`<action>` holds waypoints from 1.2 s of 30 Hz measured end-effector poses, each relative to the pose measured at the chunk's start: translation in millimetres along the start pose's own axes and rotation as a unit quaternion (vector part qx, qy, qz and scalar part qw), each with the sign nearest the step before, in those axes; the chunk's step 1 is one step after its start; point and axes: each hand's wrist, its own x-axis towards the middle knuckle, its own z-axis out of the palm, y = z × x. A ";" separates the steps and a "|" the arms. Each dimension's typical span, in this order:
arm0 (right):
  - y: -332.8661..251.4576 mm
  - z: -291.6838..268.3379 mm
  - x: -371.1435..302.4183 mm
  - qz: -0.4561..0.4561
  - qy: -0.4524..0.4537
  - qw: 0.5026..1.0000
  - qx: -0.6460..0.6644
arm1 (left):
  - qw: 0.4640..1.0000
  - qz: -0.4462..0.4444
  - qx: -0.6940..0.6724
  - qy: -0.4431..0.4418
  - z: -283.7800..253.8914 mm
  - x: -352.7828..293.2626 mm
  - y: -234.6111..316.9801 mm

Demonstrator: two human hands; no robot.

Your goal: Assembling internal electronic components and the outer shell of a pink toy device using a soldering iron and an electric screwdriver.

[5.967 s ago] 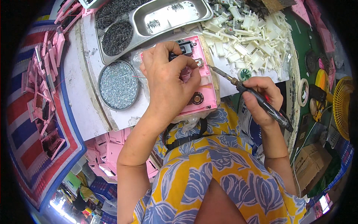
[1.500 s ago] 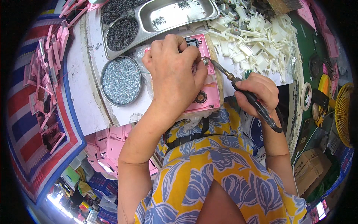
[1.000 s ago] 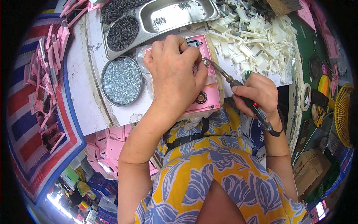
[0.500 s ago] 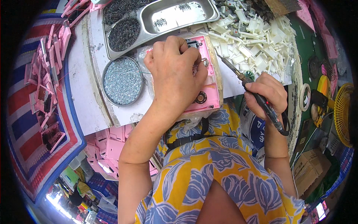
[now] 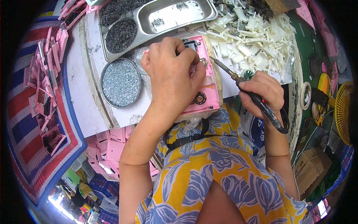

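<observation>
A pink plastic casing (image 5: 207,99) lies in front of me on a padded block, with a black part (image 5: 191,43) at its upper end and a round dark piece (image 5: 200,98) lower down. My left hand (image 5: 172,72) is over its left side, fingers bent and pinched together inside it; what they hold is hidden. My right hand (image 5: 264,91) is wrapped round the dark handle of a soldering iron (image 5: 257,100). The iron's thin tip points up and left, close to the casing's right edge.
Left of the casing stands a round tin (image 5: 121,83) of small silvery pieces. Behind it a metal tray (image 5: 143,39) holds dark little springs. White plastic parts (image 5: 253,41) are heaped at the far right. Pink pieces (image 5: 48,78) lie on a striped cloth (image 5: 26,128) at left.
My right hand has moved the soldering iron a little left, bringing its tip nearer the casing. My left hand stays nearly in place over the casing.
</observation>
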 end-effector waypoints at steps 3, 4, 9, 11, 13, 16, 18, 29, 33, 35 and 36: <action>0.5 0.1 2.5 -0.005 -0.011 1.000 0.005 | 0.998 -0.008 -0.063 -0.008 -8.7 -1.7 -8.8; 0.6 -1.1 2.8 -0.003 -0.005 1.000 0.005 | 0.995 -0.009 -0.095 -0.013 -14.1 -1.0 -15.3; 2.0 -7.9 3.1 0.000 0.009 1.000 -0.016 | 0.981 0.050 0.134 -0.131 -67.7 -18.7 -38.1; 1.5 -8.9 5.1 0.004 0.007 1.000 -0.013 | 0.973 0.072 0.145 -0.164 -75.6 -23.2 -40.7; 0.1 -6.9 8.7 0.005 0.013 1.000 -0.006 | 0.982 0.066 0.092 -0.149 -79.3 -22.7 -45.7; -5.3 -4.7 15.2 0.015 0.017 1.000 0.004 | 0.995 0.042 -0.041 -0.084 -79.7 -18.2 -46.4; -10.3 0.8 15.9 0.073 0.025 0.996 0.033 | 0.985 -0.026 -0.170 -0.013 -62.7 -20.7 -34.0; -26.1 69.2 73.8 0.230 0.051 0.936 0.260 | 0.803 -0.275 -0.528 -0.015 -30.5 -23.5 -15.1; -22.8 78.5 82.6 0.247 0.046 0.930 0.267 | 0.838 -0.261 -0.478 -0.019 -34.1 -26.5 -15.5; -21.0 79.6 78.4 0.218 0.047 0.951 0.214 | 0.848 -0.258 -0.462 -0.028 -36.1 -25.7 -17.2; -22.0 78.3 74.3 0.217 0.048 0.953 0.203 | 0.847 -0.259 -0.463 -0.033 -37.2 -25.5 -18.6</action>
